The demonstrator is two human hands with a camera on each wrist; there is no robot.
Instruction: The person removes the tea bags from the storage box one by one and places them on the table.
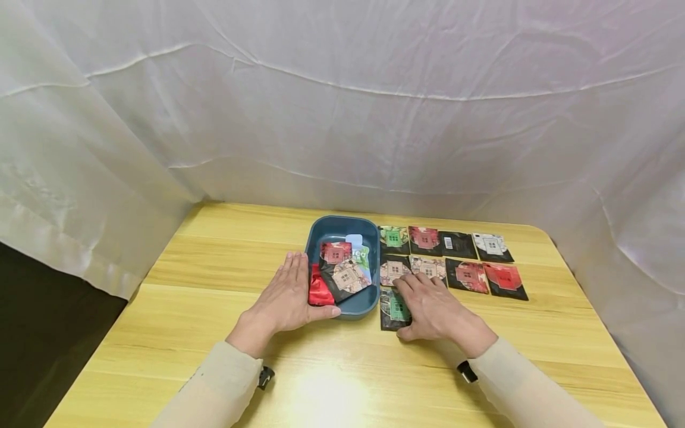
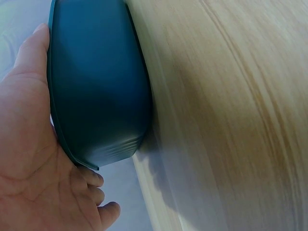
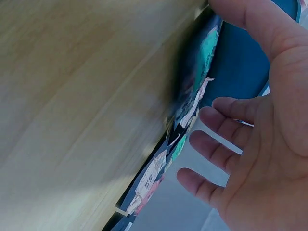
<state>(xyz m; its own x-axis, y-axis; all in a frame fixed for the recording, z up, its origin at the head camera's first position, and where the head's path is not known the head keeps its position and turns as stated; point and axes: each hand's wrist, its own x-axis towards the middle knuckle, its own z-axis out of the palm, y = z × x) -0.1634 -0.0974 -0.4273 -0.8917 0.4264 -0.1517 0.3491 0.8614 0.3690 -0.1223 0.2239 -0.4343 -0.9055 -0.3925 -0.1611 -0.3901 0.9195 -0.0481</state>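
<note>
My left hand [image 1: 282, 298] rests along the left side and near corner of a blue plastic container [image 1: 370, 306], its fingers straight. In the left wrist view the palm and thumb lie against the container's rim. Inside are a black floral tea packet [image 1: 348, 278], a red-topped one [image 1: 335, 252], a shiny red packet [image 1: 320, 290] and a pale green-blue one [image 1: 361, 252]. My right hand [image 1: 434, 310] is over a black packet with a green label [image 1: 395, 309], thumb at its lower edge, fingers loosely spread. The hand partly covers this packet, which lies on the table.
Several flat packets lie in two rows right of the container, including a green one [image 1: 394, 238], a white-topped one [image 1: 492, 246] and a red-and-black one [image 1: 505, 279]. They rest on a wooden table [image 1: 214, 255]. White cloth [image 1: 374, 131] hangs behind and at the sides.
</note>
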